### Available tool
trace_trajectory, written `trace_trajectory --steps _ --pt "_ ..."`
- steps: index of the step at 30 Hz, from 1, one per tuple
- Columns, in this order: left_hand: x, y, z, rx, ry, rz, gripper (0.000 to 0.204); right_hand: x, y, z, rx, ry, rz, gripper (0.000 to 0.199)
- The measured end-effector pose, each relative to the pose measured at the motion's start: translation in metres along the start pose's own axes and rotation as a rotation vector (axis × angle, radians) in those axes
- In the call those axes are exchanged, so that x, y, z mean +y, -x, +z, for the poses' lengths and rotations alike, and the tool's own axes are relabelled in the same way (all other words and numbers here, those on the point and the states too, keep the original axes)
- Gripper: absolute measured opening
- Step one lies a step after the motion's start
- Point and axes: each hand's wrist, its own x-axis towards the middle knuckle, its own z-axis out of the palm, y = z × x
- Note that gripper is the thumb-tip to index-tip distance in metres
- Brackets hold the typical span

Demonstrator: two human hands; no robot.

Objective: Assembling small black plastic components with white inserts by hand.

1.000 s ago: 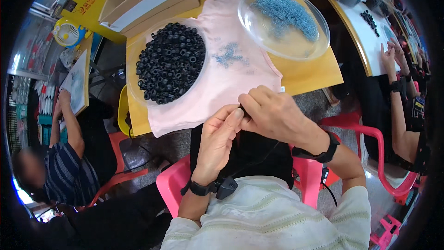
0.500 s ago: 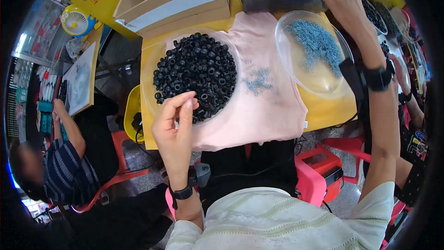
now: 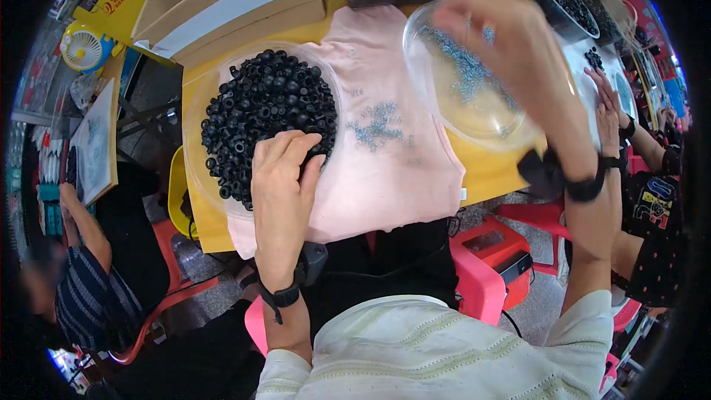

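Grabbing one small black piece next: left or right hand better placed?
Left, I'd judge: the left hand is open at the near edge of the black pieces. The right hand, blurred, appears above the blue beads, with the pink garment between it and the black pieces.

Glossy black beads, many showing open holes, lie heaped at all angles in a clear round tray on the left. Tiny blue beads lie in a clear dish at right, partly hidden; others scatter between, on pink cloth.
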Motion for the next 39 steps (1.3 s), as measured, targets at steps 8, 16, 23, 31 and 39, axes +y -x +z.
trace_trajectory --steps 8,16,23,31,39 --pt "-0.002 0.001 -0.002 0.000 0.075 -0.057 0.020 -0.084 0.109 0.021 -0.302 -0.197 0.153 0.013" --pt "-0.001 0.013 -0.010 0.118 0.153 -0.097 0.021 -0.083 0.129 0.042 -0.247 -0.163 0.175 0.010" --pt "0.001 0.023 -0.017 0.194 0.332 -0.150 0.026 -0.090 0.129 0.036 -0.213 -0.180 0.176 0.013" --pt "0.021 0.050 -0.012 0.054 1.204 -0.232 0.022 -0.105 0.122 0.018 -0.461 0.014 -0.019 0.027" --pt "0.032 0.072 -0.009 -0.009 1.528 -0.377 0.029 -0.105 0.122 0.019 -0.504 -0.056 -0.028 0.026"
